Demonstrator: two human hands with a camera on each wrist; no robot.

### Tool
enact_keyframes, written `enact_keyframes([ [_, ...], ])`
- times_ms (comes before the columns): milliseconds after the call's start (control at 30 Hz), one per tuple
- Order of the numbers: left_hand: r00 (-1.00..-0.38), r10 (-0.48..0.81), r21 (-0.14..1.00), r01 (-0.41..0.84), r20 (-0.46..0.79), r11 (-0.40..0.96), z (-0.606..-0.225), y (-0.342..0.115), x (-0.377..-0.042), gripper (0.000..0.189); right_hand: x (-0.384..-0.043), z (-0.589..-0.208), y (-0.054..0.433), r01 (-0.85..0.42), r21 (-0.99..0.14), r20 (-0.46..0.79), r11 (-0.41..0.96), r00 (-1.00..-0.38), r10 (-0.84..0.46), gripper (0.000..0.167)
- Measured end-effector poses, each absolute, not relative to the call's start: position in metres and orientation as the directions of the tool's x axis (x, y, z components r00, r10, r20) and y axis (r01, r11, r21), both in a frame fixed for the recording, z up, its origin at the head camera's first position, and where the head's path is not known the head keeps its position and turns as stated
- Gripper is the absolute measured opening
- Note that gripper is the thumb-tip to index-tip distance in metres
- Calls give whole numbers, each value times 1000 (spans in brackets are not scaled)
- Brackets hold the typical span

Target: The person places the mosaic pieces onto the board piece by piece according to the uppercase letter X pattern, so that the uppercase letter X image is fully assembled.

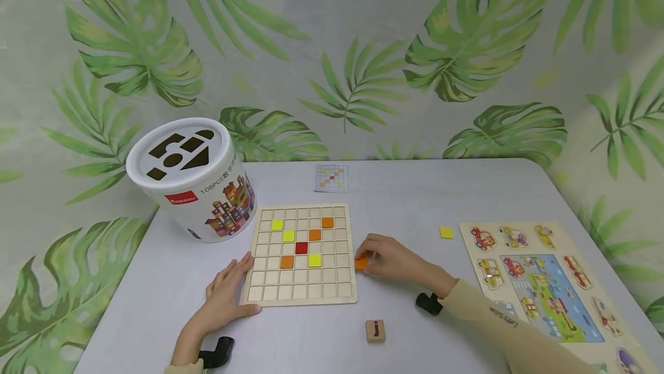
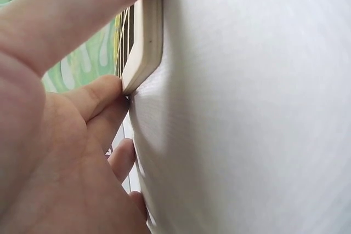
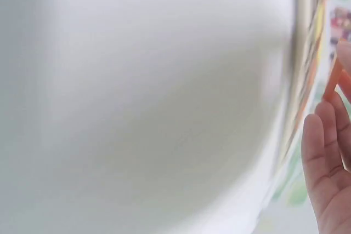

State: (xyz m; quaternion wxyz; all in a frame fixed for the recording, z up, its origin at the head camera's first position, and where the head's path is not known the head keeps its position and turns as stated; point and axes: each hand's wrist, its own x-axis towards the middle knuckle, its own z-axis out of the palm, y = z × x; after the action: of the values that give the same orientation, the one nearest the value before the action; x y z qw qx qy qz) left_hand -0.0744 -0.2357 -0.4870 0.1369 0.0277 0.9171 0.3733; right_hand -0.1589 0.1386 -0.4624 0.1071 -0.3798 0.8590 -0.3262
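A wooden grid board (image 1: 300,291) lies on the table, with yellow, orange and red square tiles in some of its cells; the red tile (image 1: 301,248) sits between the two slanting lines of the others. My left hand (image 1: 224,292) rests at the board's near left corner, its fingers fairly straight along the left side and the thumb at the near edge. Just off the board's right side, my right hand (image 1: 386,257) pinches an orange square tile (image 1: 361,263) between thumb and fingers. That tile (image 3: 332,79) also shows at the right border of the right wrist view.
Behind the board lies a small pattern card (image 1: 332,178) with a coloured X. A white bucket (image 1: 207,201) with a shape-hole lid stands at left. To the right are a loose yellow tile (image 1: 446,233) and a picture puzzle board (image 1: 534,235). A letter block (image 1: 376,331) lies near the front.
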Motion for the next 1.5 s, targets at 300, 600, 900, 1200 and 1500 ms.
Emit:
enact_keyframes([
  [300, -964, 151, 691, -44, -220, 721, -490, -234, -76, 107, -171, -456, 46, -622, -669, 54, 407, -586, -808, 19],
  [600, -956, 167, 689, -48, -243, 723, -488, -236, -77, 106, -169, -462, -20, -683, -601, -13, 415, -511, -860, 17],
  [900, -955, 176, 688, -39, -240, 725, -486, -238, -76, 105, -166, -467, -44, -782, -446, -27, 436, -475, -879, 17],
  [1200, -954, 171, 682, -44, -246, 730, -485, -240, -75, 105, -163, -464, -45, -803, -424, -17, 419, -456, -890, 15],
  [1500, -959, 156, 691, -53, -237, 720, -487, -238, -74, 106, -173, -448, 3, -675, -614, 42, 410, -546, -837, 15],
])
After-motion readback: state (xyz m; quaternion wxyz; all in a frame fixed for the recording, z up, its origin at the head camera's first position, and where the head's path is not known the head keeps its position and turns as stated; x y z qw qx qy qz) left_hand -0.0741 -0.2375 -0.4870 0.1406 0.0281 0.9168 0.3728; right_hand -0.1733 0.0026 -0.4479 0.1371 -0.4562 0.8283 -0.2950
